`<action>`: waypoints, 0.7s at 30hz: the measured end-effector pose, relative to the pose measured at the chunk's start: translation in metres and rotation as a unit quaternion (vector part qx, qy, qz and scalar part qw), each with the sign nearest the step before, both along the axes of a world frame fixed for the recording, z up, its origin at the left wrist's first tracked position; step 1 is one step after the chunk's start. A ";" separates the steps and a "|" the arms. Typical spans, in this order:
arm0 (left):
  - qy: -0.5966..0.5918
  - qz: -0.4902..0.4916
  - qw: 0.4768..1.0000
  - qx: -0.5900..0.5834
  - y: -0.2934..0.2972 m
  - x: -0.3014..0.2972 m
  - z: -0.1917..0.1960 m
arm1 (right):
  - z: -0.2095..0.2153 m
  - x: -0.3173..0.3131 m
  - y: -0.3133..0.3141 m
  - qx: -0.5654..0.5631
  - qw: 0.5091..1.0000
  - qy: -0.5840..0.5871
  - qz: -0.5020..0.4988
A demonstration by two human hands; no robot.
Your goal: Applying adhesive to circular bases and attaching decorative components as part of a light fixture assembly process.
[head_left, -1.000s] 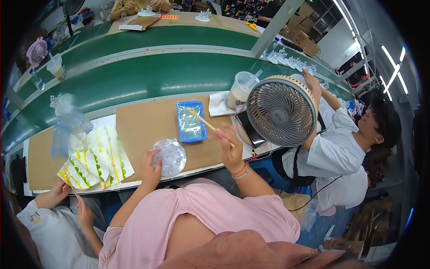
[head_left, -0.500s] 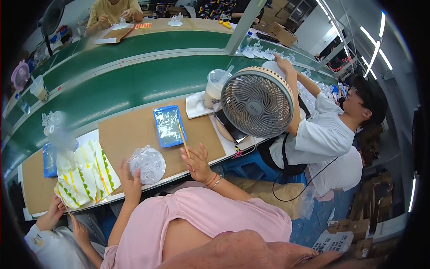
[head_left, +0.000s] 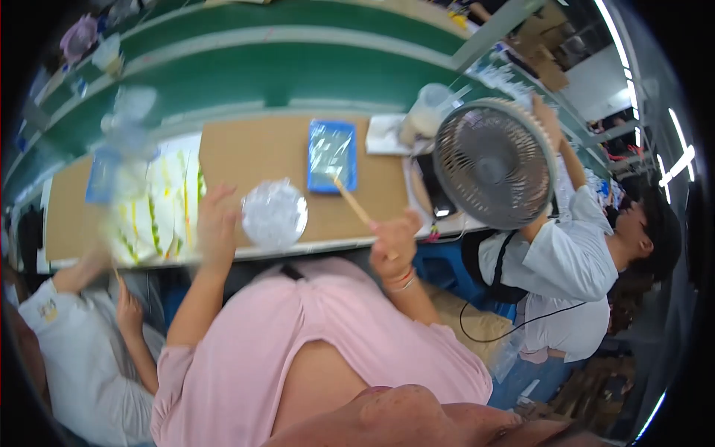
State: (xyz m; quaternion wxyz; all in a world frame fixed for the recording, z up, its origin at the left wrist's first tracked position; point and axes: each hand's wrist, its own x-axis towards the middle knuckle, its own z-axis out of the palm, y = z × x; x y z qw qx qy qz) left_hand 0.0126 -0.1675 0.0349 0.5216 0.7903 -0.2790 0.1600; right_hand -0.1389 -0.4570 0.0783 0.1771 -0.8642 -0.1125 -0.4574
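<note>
My left hand [head_left: 217, 227] rests at the front edge of the cardboard-covered workbench [head_left: 261, 153], its fingers against a round clear plastic-wrapped disc [head_left: 274, 214]. My right hand [head_left: 395, 240] grips a thin wooden stick [head_left: 350, 200] whose far tip reaches the near edge of a blue tray [head_left: 332, 155] covered with clear film. The picture is blurred by motion.
White sheets with yellow and green stripes [head_left: 153, 205] lie at the left of the bench. A grey desk fan [head_left: 494, 164] stands at the right, a co-worker [head_left: 573, 261] in white behind it. Another person's hands [head_left: 130, 313] are at lower left. A green conveyor [head_left: 246, 74] runs beyond.
My right hand has closed on the wooden stick again and points it at the blue tray. The view has swung, shifting the bench and fan to the right. My left hand stays by the disc.
</note>
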 end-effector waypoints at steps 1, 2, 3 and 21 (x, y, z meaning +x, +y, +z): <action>-0.012 -0.030 0.999 0.022 -0.001 0.002 0.007 | 0.009 -0.002 -0.001 0.019 0.999 -0.023 -0.013; -0.007 -0.028 0.999 0.040 -0.007 0.003 0.016 | 0.019 0.000 -0.002 0.054 0.998 -0.038 -0.012; -0.003 -0.029 0.998 0.055 -0.016 0.002 0.028 | 0.023 0.002 -0.006 0.078 0.995 -0.060 -0.003; 0.129 0.043 0.989 0.057 -0.029 0.025 0.023 | 0.010 0.087 -0.018 0.103 0.988 0.113 -0.021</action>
